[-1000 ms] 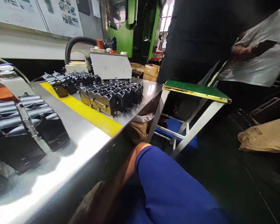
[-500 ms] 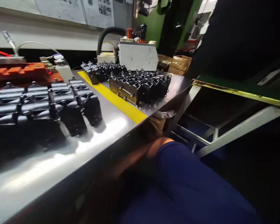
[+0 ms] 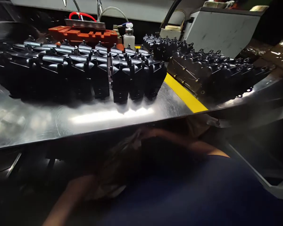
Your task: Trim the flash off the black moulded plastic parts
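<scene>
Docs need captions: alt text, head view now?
The person's right forearm and left forearm extend into shadow by a metal tabletop, too dark to tell what is held. Black ribbed housings stand on the tabletop in rows left and right of a yellow strip, with a notched orange block and white dispenser bottle behind the left rows.

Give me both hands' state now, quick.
Left hand: dark and blurred; open, closed or holding cannot be told.
Right hand: also dim and blurred; grip cannot be told.

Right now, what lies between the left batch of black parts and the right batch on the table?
The head view shows a yellow strip and some steel tabletop between the left batch and the right batch.
</scene>
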The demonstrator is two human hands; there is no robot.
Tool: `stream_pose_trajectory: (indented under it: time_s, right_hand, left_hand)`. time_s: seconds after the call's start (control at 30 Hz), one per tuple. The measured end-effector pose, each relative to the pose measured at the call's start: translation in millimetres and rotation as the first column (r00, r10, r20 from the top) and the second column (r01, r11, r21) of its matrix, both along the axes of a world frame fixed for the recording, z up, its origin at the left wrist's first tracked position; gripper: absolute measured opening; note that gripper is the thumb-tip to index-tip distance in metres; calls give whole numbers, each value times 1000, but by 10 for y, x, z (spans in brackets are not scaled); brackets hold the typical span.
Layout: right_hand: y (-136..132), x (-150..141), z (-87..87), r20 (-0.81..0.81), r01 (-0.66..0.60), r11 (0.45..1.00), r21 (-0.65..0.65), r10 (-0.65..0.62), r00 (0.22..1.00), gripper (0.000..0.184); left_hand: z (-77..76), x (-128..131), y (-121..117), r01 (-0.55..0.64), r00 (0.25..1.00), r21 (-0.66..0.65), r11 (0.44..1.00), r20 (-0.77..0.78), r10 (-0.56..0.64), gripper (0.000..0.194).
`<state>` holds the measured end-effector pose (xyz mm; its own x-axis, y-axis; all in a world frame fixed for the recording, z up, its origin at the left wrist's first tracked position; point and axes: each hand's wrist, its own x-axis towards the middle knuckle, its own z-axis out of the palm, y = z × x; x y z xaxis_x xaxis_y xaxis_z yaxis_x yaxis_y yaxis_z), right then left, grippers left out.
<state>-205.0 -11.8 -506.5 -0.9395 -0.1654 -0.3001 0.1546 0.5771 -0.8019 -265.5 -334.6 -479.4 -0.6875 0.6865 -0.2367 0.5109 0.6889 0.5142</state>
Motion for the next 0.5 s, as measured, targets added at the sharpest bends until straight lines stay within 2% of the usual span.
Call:
stream_pose_trajectory:
  time_s: [0.13,0.2,0.27,0.37,0.43,0.5]
  right_hand:
    - [-171,97,327,-105,-39,997,-63,32,994,27]
    - [-261,154,439,-138,-47,998,-29,43,990,22]
    - [-326,204,489,-153,8,1000,28,-3,988,17]
    - [-371,247,502,-193,68,992,110,-46,980,13]
    - [-377,252,509,-231,52,976,210,-2,973,12]
    - [-374,242,525,-261,52,934,354,45,964,10]
  left_hand:
    - [59,-49,531,72,997,86,994,33,-75,34]
    - [92,-42,804,136,988,139,981,48,-144,31]
    - [105,-7,999,204,975,188,961,54,-218,33]
    - [42,61,1130,244,966,217,945,25,-256,36]
    - [-51,76,1157,233,972,198,952,-13,-235,33]
    - [-150,52,1173,237,972,174,956,-47,-232,31]
